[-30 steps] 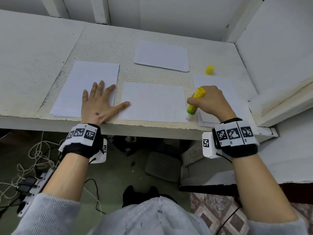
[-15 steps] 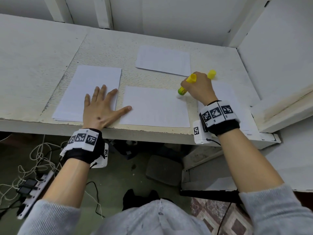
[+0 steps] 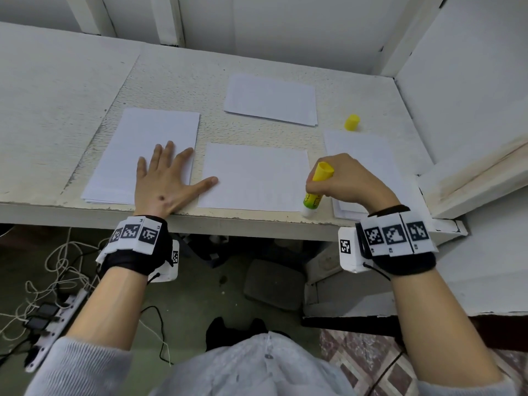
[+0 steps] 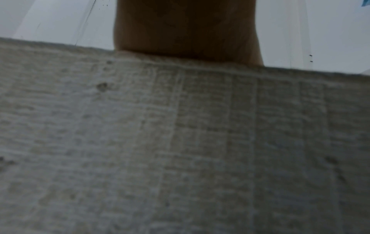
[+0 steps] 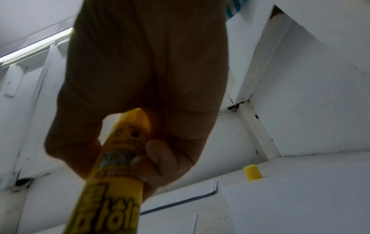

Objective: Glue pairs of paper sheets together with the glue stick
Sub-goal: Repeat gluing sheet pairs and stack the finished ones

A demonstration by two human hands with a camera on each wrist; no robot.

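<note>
glue stick (image 3: 315, 190) tilts tip-down at the centre sheet's (image 3: 254, 175) near right corner, clamped in my right grip (image 3: 345, 181); sheet extends leftward. left grip (image 3: 165, 181) lies flat, fingers apart, thumb pinning it.

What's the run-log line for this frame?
step: gluing | right hand: grips glue stick, tip at centre sheet near-right corner | left hand: flat, thumb on sheet | cap: off
</note>
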